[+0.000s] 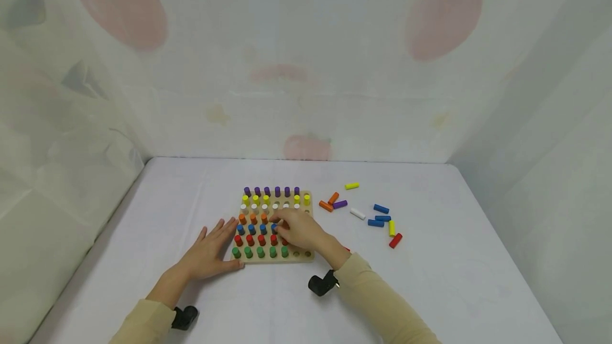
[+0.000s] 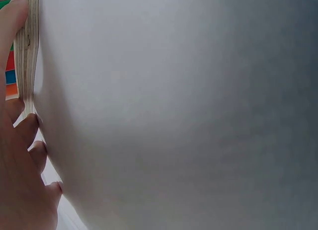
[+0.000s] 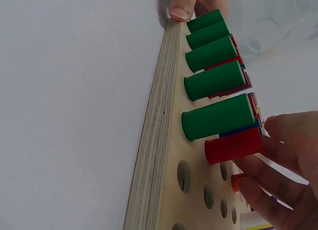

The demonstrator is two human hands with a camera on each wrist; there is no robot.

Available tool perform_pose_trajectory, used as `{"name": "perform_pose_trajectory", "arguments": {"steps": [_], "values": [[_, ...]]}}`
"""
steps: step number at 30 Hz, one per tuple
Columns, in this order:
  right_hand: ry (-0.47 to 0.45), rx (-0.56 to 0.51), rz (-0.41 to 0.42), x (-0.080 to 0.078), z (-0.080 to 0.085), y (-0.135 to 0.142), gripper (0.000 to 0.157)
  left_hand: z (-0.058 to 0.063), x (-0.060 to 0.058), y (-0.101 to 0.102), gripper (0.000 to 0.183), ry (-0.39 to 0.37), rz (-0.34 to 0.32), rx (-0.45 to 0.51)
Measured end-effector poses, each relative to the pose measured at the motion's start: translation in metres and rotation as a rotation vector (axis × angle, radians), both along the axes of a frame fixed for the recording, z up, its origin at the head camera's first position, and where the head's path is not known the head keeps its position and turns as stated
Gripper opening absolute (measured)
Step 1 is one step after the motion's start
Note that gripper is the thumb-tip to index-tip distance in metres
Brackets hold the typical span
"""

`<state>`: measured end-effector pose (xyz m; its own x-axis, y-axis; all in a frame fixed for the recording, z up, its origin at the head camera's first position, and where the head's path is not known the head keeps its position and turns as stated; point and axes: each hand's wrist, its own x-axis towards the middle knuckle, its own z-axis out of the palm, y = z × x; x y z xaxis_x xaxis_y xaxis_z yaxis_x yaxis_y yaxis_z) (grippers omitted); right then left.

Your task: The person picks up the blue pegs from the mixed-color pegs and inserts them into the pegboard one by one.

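Right of centre I count three loose blue pegs (image 1: 381,208), two orange (image 1: 326,206), two yellow (image 1: 351,186), one purple (image 1: 340,204), one white (image 1: 357,213), at least one red (image 1: 395,240); lower centre, one board (image 1: 272,260), five green pegs (image 1: 260,252).

The white table (image 1: 454,291) supports one wooden pegboard (image 1: 301,260), lying flat. Right of it, loose pegs lie directly on the surface: two yellow pegs (image 1: 351,186), two orange pegs (image 1: 333,198), one purple peg (image 1: 340,204), one white peg (image 1: 357,214), three blue pegs (image 1: 376,223), one red peg (image 1: 395,240).
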<state>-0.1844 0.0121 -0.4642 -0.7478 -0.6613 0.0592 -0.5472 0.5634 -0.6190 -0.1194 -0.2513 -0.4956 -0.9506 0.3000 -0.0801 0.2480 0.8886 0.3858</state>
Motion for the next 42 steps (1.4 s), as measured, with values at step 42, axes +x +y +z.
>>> {"name": "perform_pose_trajectory", "arguments": {"steps": [42], "values": [[0.123, -0.176, -0.081, -0.008, 0.028, 0.065, 0.028, -0.003, -0.001, -0.003, 0.107, 0.018, 0.004, -0.027]]}}
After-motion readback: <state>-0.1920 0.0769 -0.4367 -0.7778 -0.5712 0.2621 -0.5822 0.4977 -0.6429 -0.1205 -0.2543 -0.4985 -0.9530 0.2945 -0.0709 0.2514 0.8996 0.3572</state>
